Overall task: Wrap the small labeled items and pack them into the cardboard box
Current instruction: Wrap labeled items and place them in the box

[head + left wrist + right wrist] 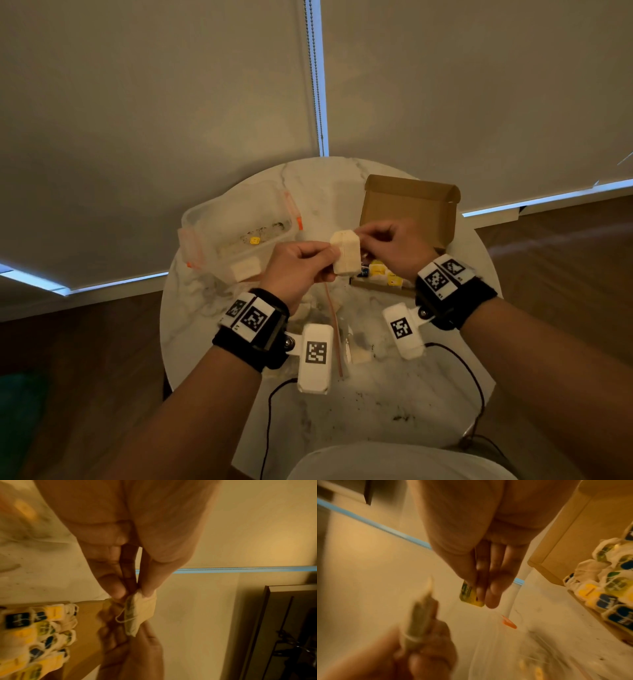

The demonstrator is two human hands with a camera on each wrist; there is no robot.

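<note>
- The left hand [297, 265] is hovering over the middle of the round marble bench [376, 404], wrist bent down, its thumb and fingertips pinching the near edge of a pale tea bag [346, 253].
- In the left wrist view the tea bag [140, 612] is hanging tilted from that pinch, a loop of string [122, 619] curling off its side.
- The right hand [390, 245] is sitting at about 3 o'clock of the bag, knuckles up, fingers curled; in the right wrist view it is holding a small yellow label tag [471, 596] between thumb and fingers.
- That view is blurred, so the tag's print is probably not readable.
- The cardboard box [411, 209] is standing open at 1 o'clock on the bench, just beyond the right hand, with wrapped labeled items [34, 635] lying packed in rows inside.
- A clear plastic container [236, 226] with orange clips is resting at 11 o'clock, well apart from the box.
</note>
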